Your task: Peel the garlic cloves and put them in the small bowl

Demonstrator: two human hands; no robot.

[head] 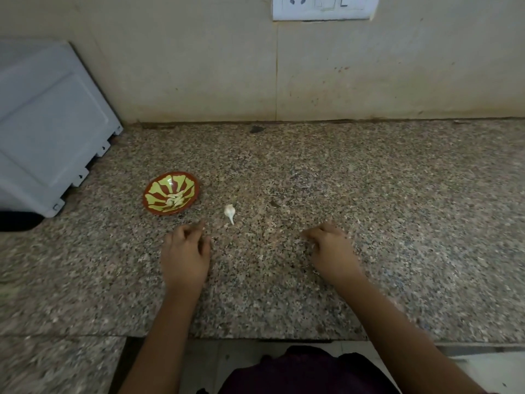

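A small red bowl (159, 207) with yellow stripes sits on the granite counter, left of centre. Several peeled garlic cloves (175, 199) lie inside it. One white piece of garlic (229, 211) with a thin stem lies on the counter just right of the bowl. My left hand (186, 255) rests on the counter below the bowl, fingers loosely curled, holding nothing that I can see. My right hand (331, 251) rests further right, fingers curled toward the counter. A small pale speck shows at its fingers; what it is stays unclear.
A grey appliance (48, 123) stands at the left against the tiled wall. A white socket plate (324, 7) is on the wall above. The granite counter (397, 209) stretches to the right. Its front edge runs just below my forearms.
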